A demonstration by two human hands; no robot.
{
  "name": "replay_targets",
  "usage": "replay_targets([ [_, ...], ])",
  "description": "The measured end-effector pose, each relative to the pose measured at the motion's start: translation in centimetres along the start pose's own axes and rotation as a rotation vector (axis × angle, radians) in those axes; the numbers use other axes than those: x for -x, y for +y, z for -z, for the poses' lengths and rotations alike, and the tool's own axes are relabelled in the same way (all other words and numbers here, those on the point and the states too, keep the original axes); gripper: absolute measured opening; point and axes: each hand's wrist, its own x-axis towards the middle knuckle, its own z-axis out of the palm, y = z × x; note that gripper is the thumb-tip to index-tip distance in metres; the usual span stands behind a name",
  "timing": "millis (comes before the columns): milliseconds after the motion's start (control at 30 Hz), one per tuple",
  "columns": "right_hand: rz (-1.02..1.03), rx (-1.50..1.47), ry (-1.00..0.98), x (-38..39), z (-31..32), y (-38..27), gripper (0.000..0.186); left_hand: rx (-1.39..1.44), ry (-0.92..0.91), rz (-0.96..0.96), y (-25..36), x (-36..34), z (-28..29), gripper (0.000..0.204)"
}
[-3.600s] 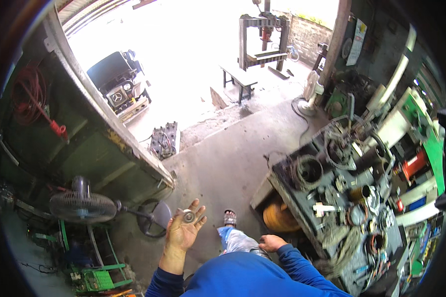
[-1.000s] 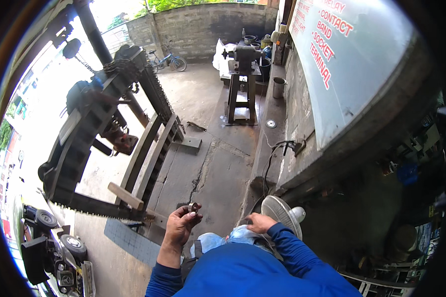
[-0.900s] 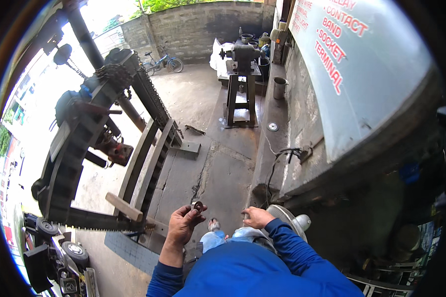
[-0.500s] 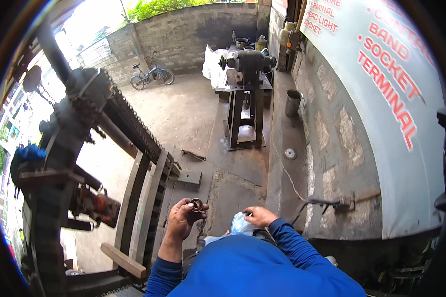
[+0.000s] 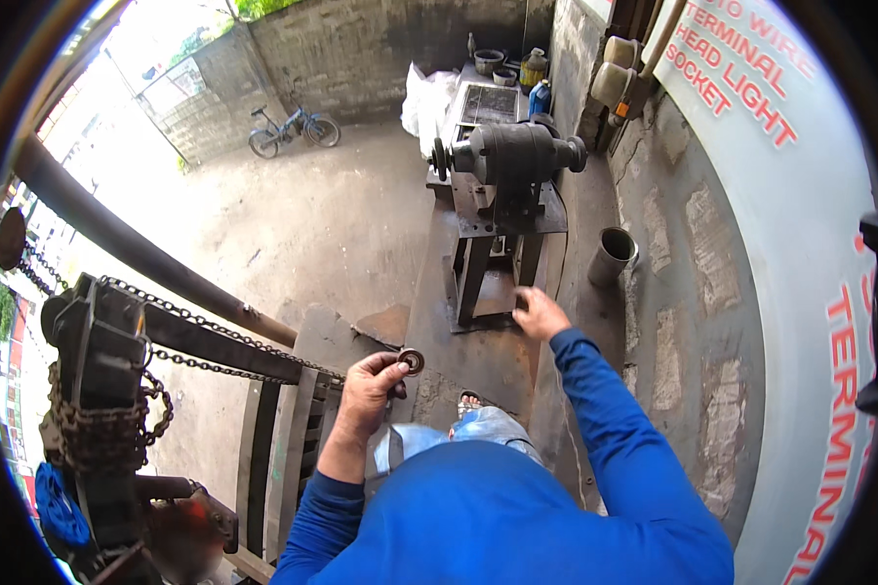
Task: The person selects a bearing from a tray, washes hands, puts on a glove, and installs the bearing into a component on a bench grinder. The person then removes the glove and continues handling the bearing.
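Pinched in the fingers of my left hand (image 5: 369, 392) is a small round bearing (image 5: 412, 362), its dark ring face and centre hole turned up. My right hand (image 5: 540, 315) is reached forward, its fingers loosely apart and nothing visible in them. It hovers in front of the metal stand (image 5: 476, 278) of a bench grinder (image 5: 513, 161), which has a dark motor body and a wheel on its left side. Whether the right fingertips touch the stand cannot be seen.
A frame with chains (image 5: 98, 409) and beams fills the left side. Along the right wall stands a metal cylinder (image 5: 612, 256). Behind the grinder is a bench with pots (image 5: 489, 61) and bottles. A bicycle (image 5: 294, 131) leans by the far wall.
I have moved forward, so the grinder appears nearer. My right hand has left my thigh and stretched out toward the grinder stand. The bearing stays in my left hand.
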Motion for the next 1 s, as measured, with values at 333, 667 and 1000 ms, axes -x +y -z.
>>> replay_targets([
  [333, -0.202, 0.217, -0.044, -15.4, 5.9, -0.7, 0.065, -0.286, 0.093, 0.006, 4.7, -16.4, 4.3, 0.016],
  [667, -0.329, 0.322, -0.108, -24.2, 6.2, 1.6, 0.072, -0.252, 0.103, 0.056, 8.3, -29.2, 4.9, 0.017],
  [1000, -0.13, 0.272, -0.12, -25.4, 7.7, 2.5, 0.056, -0.156, 0.021, 0.125, 8.6, -35.4, -3.6, 0.02],
])
